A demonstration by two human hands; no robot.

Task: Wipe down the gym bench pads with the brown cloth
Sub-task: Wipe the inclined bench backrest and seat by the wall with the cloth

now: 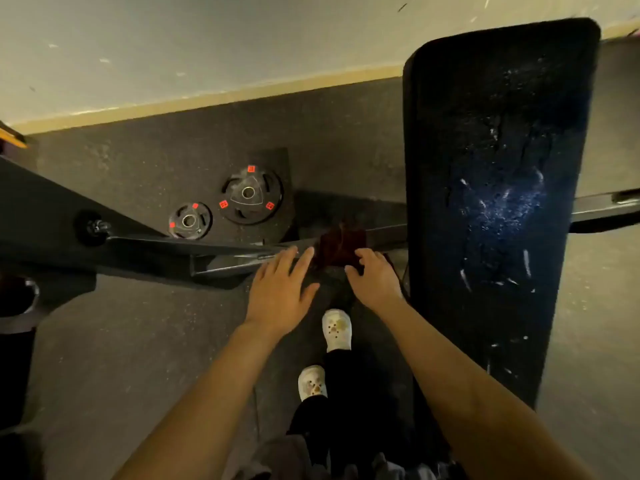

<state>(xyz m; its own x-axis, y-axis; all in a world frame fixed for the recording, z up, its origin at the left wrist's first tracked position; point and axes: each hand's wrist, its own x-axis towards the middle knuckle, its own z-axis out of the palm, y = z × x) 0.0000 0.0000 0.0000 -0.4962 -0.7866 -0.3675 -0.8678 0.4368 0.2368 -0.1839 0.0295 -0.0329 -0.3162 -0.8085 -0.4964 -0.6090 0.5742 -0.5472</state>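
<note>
Lying draped over a dark metal frame bar [239, 252] at frame centre, the brown cloth [341, 245] sits just left of the bench pad [498, 188]. Cloth is bunched, dark reddish-brown, motion-blurred.

Right hand [375, 280] is at the cloth's lower edge, fingers curled over it; whether they actually grip the fabric cannot be told from this view. Left hand [280, 289] is just left of the cloth, fingers straight and spread, holding nothing, fingertips near the bar and the cloth's left edge.

Bench pad is long, black, running from upper right down to lower right; surface worn, with whitish cracks and scuffs through the middle.

Two black weight plates with red markings, larger [251, 195] and smaller [189, 220], lie flat on the dark rubber floor [121, 341] left of centre. Pale wall [173, 46] across the top. Person's two white clogs [336, 329] below the hands, centre-bottom.
</note>
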